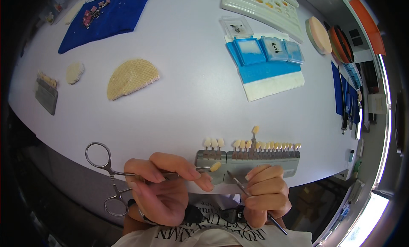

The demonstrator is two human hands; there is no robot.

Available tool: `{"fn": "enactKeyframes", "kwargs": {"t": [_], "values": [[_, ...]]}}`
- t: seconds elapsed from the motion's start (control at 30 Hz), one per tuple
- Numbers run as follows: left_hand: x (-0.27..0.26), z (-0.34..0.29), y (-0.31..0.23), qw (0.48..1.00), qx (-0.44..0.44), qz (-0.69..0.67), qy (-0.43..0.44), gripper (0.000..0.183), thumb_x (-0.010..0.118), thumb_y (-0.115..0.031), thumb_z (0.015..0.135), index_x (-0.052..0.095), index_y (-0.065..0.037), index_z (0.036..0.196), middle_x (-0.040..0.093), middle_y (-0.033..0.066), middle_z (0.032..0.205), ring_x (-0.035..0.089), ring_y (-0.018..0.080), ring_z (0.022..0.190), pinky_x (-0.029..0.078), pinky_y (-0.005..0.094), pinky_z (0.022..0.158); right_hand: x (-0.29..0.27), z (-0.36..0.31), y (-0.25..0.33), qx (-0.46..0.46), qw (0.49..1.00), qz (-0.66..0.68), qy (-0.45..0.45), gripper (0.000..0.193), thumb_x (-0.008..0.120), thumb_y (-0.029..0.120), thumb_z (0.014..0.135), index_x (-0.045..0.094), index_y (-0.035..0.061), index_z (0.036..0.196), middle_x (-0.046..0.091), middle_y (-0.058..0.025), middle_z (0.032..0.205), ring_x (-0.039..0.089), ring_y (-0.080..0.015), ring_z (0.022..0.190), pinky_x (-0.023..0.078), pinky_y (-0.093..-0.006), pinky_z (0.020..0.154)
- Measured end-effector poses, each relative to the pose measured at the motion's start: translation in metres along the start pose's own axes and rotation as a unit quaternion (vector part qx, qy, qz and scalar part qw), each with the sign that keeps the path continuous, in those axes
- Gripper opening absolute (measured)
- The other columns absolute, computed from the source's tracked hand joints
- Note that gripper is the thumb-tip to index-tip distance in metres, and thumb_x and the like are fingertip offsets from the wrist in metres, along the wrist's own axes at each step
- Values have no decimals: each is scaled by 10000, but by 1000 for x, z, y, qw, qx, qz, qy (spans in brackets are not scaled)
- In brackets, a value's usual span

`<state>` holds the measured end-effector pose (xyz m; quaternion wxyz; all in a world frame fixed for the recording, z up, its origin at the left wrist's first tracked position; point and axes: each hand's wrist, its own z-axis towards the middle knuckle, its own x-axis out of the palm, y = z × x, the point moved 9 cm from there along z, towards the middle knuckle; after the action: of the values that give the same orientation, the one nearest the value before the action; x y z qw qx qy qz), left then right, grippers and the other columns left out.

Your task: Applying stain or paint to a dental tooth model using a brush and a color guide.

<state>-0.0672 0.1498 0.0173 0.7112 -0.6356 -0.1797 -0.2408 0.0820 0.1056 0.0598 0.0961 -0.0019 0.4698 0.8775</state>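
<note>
My left hand (164, 189) is closed around a hemostat (121, 174), its finger rings sticking out to the left. Clamped in the hemostat's tips is a small yellowish tooth crown (216, 166). My right hand (268, 196) grips a thin brush (238, 184), whose dark tip points up and left, a short way below the crown and apart from it. Behind both hands, near the table's front edge, lies a grey tooth shade guide (275, 165) with a row of tooth-shaped tabs. One tab (255, 130) stands higher than the others.
A blue cloth (128, 12) with small pink-and-dark pieces lies far left. Nearer are a half-round honeycomb tray (133, 78), a round white pad (75, 73) and another grey tab holder (47, 96). Blue-lidded boxes (250, 51), a white palette (238, 6) and tools (346, 102) occupy the right.
</note>
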Motion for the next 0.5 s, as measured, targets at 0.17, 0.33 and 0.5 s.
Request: {"fn": "enactKeyframes", "kwargs": {"t": [0.17, 0.33, 0.5], "values": [[-13, -1, 5, 981, 15, -162, -106, 280, 106, -268, 962, 287, -54, 951, 497, 217, 826, 567, 270, 535, 535, 370, 557, 0, 2, 0, 18, 1000, -14, -5, 143, 580, -28, 699, 633, 44, 811, 583, -61, 777, 512, -194, 682, 479, -327, 648], [-12, 0, 6, 979, 9, -182, -91, 288, 102, -278, 963, 291, -62, 962, 485, 217, 840, 559, 282, 547, 531, 389, 574, 3, 3, 0, 40, 997, -49, 34, 185, 581, -43, 669, 639, 43, 822, 587, -65, 783, 522, -205, 698, 485, -335, 664], [-13, -1, 6, 979, 15, -181, -96, 296, 98, -285, 963, 293, -63, 968, 487, 219, 845, 564, 285, 555, 532, 389, 577, 8, 3, 1, 19, 997, -58, 56, 236, 570, -52, 630, 644, 39, 836, 588, -62, 776, 524, -204, 697, 491, -330, 660]]}}
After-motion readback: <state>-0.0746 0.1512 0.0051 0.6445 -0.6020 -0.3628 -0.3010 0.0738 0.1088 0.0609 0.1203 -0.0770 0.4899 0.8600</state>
